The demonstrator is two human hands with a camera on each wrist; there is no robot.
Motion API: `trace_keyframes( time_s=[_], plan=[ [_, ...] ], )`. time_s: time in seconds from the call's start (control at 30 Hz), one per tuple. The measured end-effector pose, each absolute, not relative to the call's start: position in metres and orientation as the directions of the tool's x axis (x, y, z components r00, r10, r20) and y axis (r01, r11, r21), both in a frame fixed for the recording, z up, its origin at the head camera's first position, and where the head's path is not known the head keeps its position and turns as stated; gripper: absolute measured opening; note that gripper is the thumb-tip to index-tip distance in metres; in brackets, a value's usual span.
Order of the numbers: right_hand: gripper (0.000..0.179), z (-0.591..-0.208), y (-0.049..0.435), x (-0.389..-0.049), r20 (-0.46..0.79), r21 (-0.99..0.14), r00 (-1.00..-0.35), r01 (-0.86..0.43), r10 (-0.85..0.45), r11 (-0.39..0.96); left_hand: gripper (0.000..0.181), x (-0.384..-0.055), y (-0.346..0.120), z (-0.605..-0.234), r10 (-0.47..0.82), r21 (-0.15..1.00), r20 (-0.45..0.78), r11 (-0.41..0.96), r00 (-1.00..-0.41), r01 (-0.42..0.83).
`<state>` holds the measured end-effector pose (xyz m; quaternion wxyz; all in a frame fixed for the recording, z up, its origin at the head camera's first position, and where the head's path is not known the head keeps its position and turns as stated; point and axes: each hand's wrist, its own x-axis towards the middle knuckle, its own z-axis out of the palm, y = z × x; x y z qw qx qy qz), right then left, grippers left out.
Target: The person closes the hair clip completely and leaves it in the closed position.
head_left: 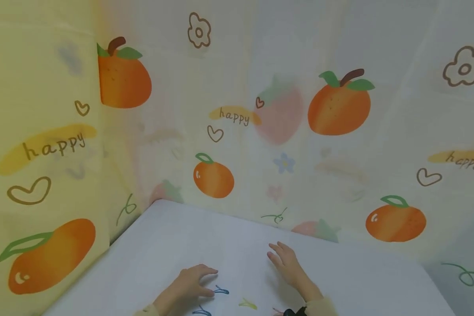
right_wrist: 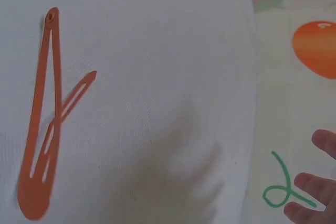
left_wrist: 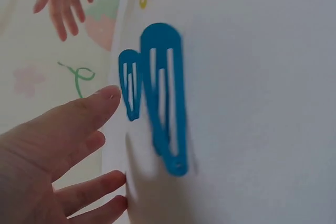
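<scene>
Two blue snap hair clips lie by my left hand (head_left: 186, 281), whose thumb tip is right at the farther one (head_left: 222, 290). In the left wrist view, the nearer blue clip (left_wrist: 161, 36) looks large, and the farther blue clip (left_wrist: 129, 57) is beside the thumb. My left fingers are spread and hold nothing. My right hand (head_left: 289, 264) hovers over the table with loosely bent fingers, also holding nothing. An orange snap hair clip (right_wrist: 34, 198) lies below it, its inner tongue sprung out to one side. Between the hands is a yellow hair clip (head_left: 248, 303).
The white table (head_left: 205, 237) runs back to a corner of hanging curtains (head_left: 174, 87) printed with oranges, strawberries and the word happy. Its left edge meets the yellowish curtain (head_left: 43, 96). A black device (head_left: 294, 312) is at my right wrist.
</scene>
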<state>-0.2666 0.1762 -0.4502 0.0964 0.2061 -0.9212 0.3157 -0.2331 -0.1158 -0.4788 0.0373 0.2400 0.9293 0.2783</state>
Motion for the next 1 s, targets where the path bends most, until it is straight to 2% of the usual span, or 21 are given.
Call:
trace_keyframes(
  time_s=[0.13,0.23,0.43,0.5,0.7,0.87,1.0],
  plan=[
    [0.040,-0.451,0.178,-0.262,0.334,-0.543,-0.895,-0.440,-0.296,0.715,0.051,-0.230,-0.106,-0.485,0.402,0.519,-0.016,0.786,-0.915,0.337],
    [0.041,-0.452,0.180,-0.258,0.311,-0.578,-0.908,-0.415,-0.280,0.702,0.040,-0.230,-0.103,-0.489,0.369,0.508,-0.029,0.806,-0.929,0.305],
    [0.042,-0.466,0.179,-0.252,0.269,-0.613,-0.923,-0.384,-0.274,0.691,0.019,-0.229,-0.110,-0.493,0.395,0.514,0.158,0.750,-0.905,0.417],
    [0.042,-0.471,0.177,-0.248,0.266,-0.611,-0.922,-0.387,-0.282,0.691,0.018,-0.227,-0.111,-0.494,0.411,0.509,0.180,0.739,-0.894,0.442],
    [0.043,-0.478,0.164,-0.240,0.267,-0.600,-0.912,-0.410,-0.311,0.687,0.038,-0.224,-0.109,-0.500,0.432,0.471,0.123,0.767,-0.893,0.436],
    [0.041,-0.473,0.155,-0.240,0.320,-0.585,-0.890,-0.454,-0.323,0.672,0.019,-0.226,-0.108,-0.498,0.423,0.470,0.176,0.757,-0.889,0.453],
    [0.036,-0.471,0.148,-0.240,0.387,-0.543,-0.858,-0.507,-0.337,0.669,0.016,-0.226,-0.109,-0.498,0.404,0.505,0.179,0.745,-0.897,0.436]
  ],
)
